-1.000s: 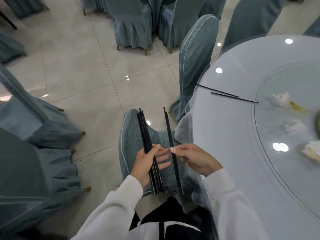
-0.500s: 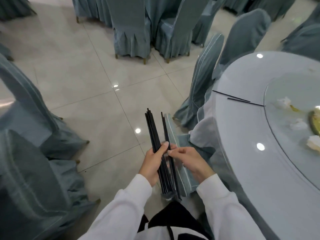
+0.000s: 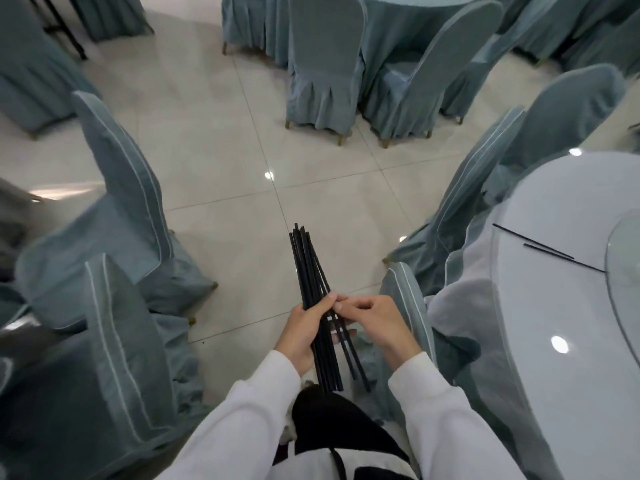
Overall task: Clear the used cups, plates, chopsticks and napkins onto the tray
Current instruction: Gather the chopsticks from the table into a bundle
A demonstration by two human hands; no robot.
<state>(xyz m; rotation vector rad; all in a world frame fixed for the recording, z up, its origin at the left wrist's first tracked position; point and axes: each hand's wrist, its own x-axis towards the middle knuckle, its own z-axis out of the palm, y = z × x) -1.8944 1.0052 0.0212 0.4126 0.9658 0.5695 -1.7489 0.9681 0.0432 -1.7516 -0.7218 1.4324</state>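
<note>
A bundle of several black chopsticks points away from me over the tiled floor. My left hand grips the bundle around its middle, thumb laid across the top. My right hand is at the bundle's right side and pinches the outermost chopsticks against it. Two more black chopsticks lie loose on the round table at the right, near the rim of its glass turntable. No tray, cup, plate or napkin shows in this view.
Covered blue-grey chairs stand all around: one just right of my hands, two at the left, more pushed against the table and across the floor. Open tiled floor lies ahead.
My right hand has brought a separate chopstick against the bundle in my left hand. My view has swung left, away from the table, so the turntable and its napkins have slid out of sight.
</note>
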